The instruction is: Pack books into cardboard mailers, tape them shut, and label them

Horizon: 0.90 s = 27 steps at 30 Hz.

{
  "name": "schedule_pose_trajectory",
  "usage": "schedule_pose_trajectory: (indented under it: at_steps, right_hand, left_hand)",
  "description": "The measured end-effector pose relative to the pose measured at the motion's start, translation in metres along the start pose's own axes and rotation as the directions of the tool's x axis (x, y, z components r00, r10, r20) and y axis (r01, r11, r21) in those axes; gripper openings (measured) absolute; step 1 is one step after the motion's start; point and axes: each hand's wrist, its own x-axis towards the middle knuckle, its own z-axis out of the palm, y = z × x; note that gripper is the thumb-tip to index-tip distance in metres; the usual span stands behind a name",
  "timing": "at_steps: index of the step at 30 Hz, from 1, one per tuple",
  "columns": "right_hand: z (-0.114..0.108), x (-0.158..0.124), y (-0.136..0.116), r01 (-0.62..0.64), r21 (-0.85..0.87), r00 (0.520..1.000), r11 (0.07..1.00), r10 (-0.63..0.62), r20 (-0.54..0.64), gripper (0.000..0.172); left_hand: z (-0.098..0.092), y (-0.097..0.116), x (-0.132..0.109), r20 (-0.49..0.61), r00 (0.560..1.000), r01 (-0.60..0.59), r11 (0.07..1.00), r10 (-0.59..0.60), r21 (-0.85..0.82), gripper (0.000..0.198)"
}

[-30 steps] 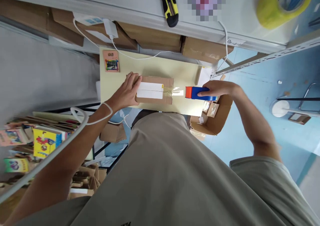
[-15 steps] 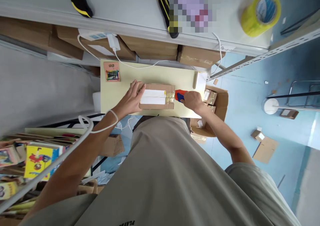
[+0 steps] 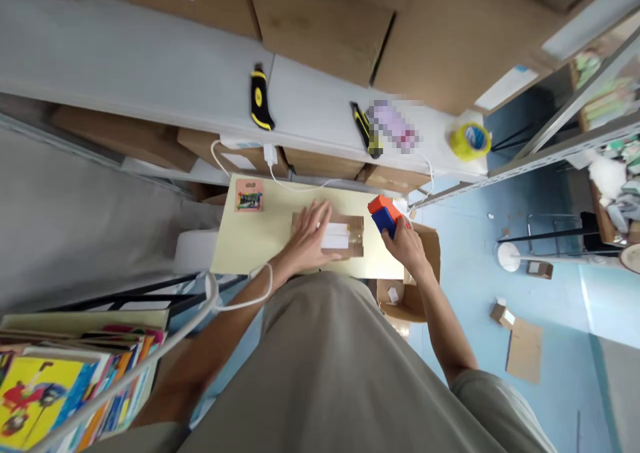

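Left hand (image 3: pixel 310 236): flat, fingers spread wide, pressing down on top of small cardboard box (image 3: pixel 356 238). No grip, palm contact only.

Right hand (image 3: pixel 407 246): closed round blue and orange tape dispenser (image 3: pixel 384 214), held tilted just beside box's right end, not touching it as far as visible.

Box: lying flat on pale yellow table (image 3: pixel 240 246), approx. centre-right, near front edge. White label (image 3: pixel 335 237) on top, partly under left fingers.

Status, judged from view: shiny clear tape visible over right end of box, so that end appears sealed. Left end hidden under hand; cannot tell if taped. Underside not in view.

Misc.: small picture card (image 3: pixel 249 195) at table's far left corner, well apart from box. White cable (image 3: pixel 295 186) along table's far edge. Grey shelf (image 3: pixel 150 73) beyond, w/ two yellow and black knives (image 3: pixel 259 98), (image 3: pixel 367 129) and yellow tape roll (image 3: pixel 470 141). Open carton (image 3: pixel 415 299) on floor beside table, right side. Books (image 3: pixel 50 386) stacked lower left.
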Motion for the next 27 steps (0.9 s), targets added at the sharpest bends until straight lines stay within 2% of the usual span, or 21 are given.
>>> schedule_pose_trajectory:
  at_steps: [3, 6, 10, 13, 16, 19, 22, 25, 27]
  right_hand:
    - [-0.03, 0.007, -0.039, 0.154, 0.066, 0.985, 0.986, -0.147, -0.094, 0.049]
    - [-0.056, 0.034, -0.085, 0.331, 0.116, 0.924, 0.937, -0.296, -0.241, 0.047]
    - [-0.087, 0.084, -0.146, 0.475, 0.047, 0.801, 0.879, -0.41, -0.435, 0.04]
    - [-0.102, 0.115, -0.185, 0.469, -0.089, 0.787, 0.879, -0.461, -0.409, 0.04]
    - [-0.103, 0.137, -0.209, 0.465, -0.167, 0.794, 0.869, -0.493, -0.356, 0.043]
    - [-0.094, 0.152, -0.221, 0.472, -0.174, 0.788, 0.864, -0.502, -0.357, 0.047]
    - [-0.088, 0.16, -0.22, 0.489, -0.158, 0.768, 0.858, -0.51, -0.387, 0.054]
    - [-0.078, 0.156, -0.199, 0.524, -0.12, 0.711, 0.843, -0.511, -0.483, 0.061]
    - [-0.057, 0.144, -0.168, 0.547, -0.05, 0.672, 0.835, -0.474, -0.569, 0.062]
  left_hand:
    - [-0.016, 0.035, 0.03, -0.185, 0.977, -0.111, 0.993, 0.104, -0.029, 0.129]
    - [-0.036, 0.044, 0.065, -0.344, 0.929, -0.148, 0.989, 0.135, -0.011, 0.108]
    - [-0.058, 0.025, 0.103, -0.478, 0.874, -0.128, 0.99, 0.084, -0.06, 0.096]
    - [-0.062, 0.008, 0.116, -0.511, 0.86, -0.09, 0.987, 0.009, -0.134, 0.093]
    - [-0.053, -0.004, 0.11, -0.521, 0.851, -0.037, 0.98, -0.07, -0.193, 0.089]
    - [-0.038, -0.012, 0.094, -0.482, 0.861, 0.048, 0.969, -0.164, -0.244, 0.085]
    - [-0.024, -0.021, 0.075, -0.413, 0.862, 0.177, 0.939, -0.293, -0.296, 0.084]
    - [-0.011, -0.033, 0.05, -0.363, 0.839, 0.292, 0.899, -0.405, -0.328, 0.085]
    - [-0.002, -0.043, 0.026, -0.336, 0.806, 0.376, 0.86, -0.487, -0.345, 0.086]
